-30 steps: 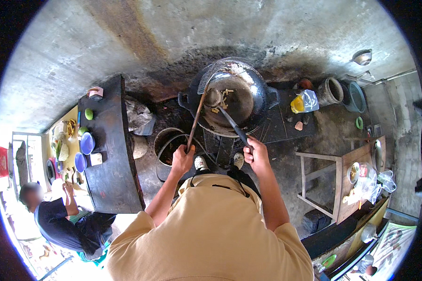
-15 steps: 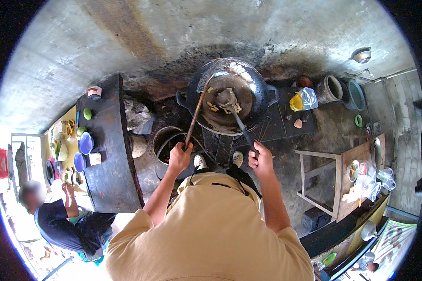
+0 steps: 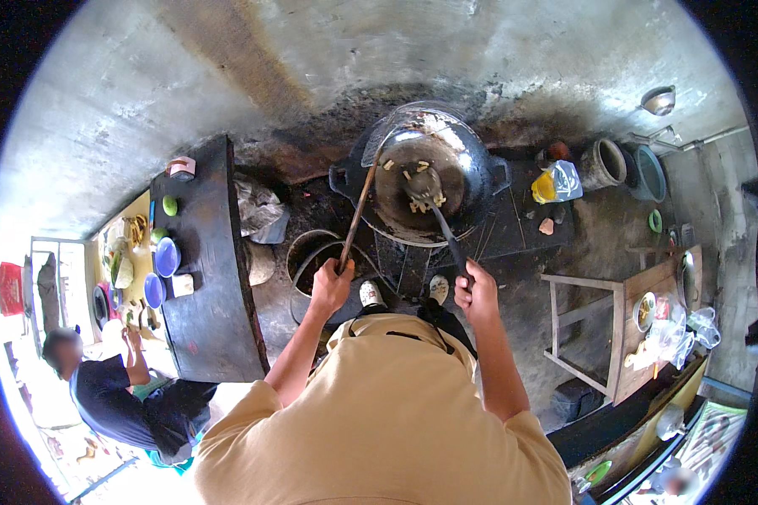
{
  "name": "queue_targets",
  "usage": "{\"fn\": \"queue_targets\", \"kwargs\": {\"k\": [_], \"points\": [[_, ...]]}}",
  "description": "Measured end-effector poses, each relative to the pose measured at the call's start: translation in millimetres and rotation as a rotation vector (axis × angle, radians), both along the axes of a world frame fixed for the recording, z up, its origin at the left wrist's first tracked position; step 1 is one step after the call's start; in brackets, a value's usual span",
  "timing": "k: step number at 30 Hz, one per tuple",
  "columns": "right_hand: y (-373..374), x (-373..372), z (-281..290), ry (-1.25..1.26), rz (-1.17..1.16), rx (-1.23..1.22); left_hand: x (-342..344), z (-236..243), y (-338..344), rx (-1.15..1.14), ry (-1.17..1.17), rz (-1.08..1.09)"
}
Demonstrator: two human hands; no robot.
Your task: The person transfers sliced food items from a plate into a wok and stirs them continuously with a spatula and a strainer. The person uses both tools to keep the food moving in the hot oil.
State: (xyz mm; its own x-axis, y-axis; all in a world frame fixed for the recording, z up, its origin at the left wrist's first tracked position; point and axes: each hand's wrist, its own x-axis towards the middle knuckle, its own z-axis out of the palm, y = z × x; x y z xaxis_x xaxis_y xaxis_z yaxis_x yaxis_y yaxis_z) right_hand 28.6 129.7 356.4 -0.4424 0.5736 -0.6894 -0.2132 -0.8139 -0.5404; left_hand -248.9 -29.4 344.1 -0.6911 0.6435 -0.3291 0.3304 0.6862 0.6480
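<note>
Black-handled ladle (image 3: 450, 237) in right hand (image 3: 478, 292)

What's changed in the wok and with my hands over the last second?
The ladle head has moved rightward across the wok, and the right hand slightly right and back. The pale food pieces have shifted. Nothing was let go: the left hand still holds the wooden-handled skimmer at the wok's left.

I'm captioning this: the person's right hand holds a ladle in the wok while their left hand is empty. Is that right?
No: the left hand isn't empty; the head view shows it gripping a brown-handled mesh skimmer. The rest stands.
</note>
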Motion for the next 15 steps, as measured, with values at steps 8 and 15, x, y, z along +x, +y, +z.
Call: {"fn": "queue_targets", "kwargs": {"k": [8, 15], "points": [[31.0, -38.3, -51.5, 0.238, -0.12, -0.298, -6.8, -3.5, 6.2, -0.03, 0.004, -0.046], [13.8, 9.8, 4.1, 0.043, -0.174, -0.18, -3.5, -13.8, 0.7, -0.031, -0.01, -0.06]]}}
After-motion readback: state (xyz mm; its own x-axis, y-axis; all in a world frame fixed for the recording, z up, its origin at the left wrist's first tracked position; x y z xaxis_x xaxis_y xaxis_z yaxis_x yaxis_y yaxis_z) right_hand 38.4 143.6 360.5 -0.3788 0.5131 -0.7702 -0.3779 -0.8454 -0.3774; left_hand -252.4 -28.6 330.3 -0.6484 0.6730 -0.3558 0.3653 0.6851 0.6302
